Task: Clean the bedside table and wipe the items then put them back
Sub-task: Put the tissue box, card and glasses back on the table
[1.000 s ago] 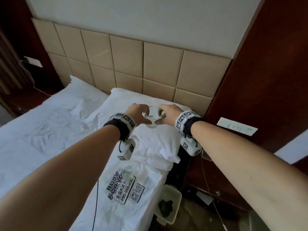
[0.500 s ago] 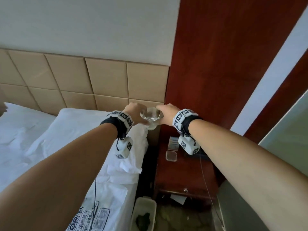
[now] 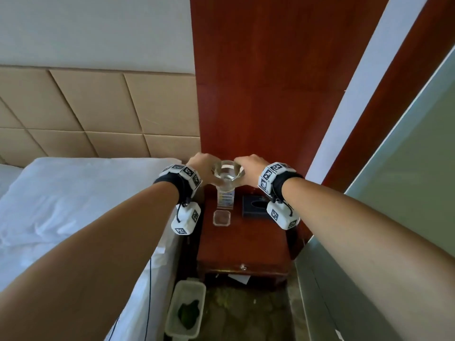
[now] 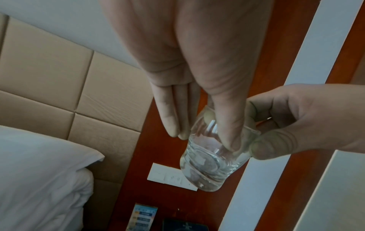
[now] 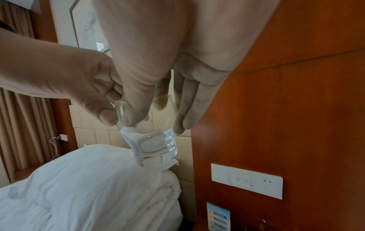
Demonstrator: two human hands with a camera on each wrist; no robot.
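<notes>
I hold a clear drinking glass [image 3: 227, 175] upright in both hands, in the air above the back of the red-brown bedside table [image 3: 246, 244]. My left hand [image 3: 202, 166] pinches the rim from the left, thumb on the wall of the glass [image 4: 209, 164], its outer fingers straight beside it. Opposite, my right hand [image 3: 248, 166] pinches the rim between thumb and fingers. In the right wrist view the glass [image 5: 154, 143] hangs below the right hand [image 5: 148, 112], with the left hand [image 5: 98, 101] gripping its rim. Nothing is seen inside the glass.
On the table stand a leaflet holder [image 3: 226, 199], a small clear square dish [image 3: 222, 217] and a dark tissue box [image 3: 254, 205]. A white pillow [image 3: 86, 193] lies to the left. A bin [image 3: 186, 311] sits on the floor in front. A switch plate [image 5: 247, 181] is on the wood panel.
The glass, held in both hands, has moved right from above the pillow to above the bedside table. My view has swung right with it.
</notes>
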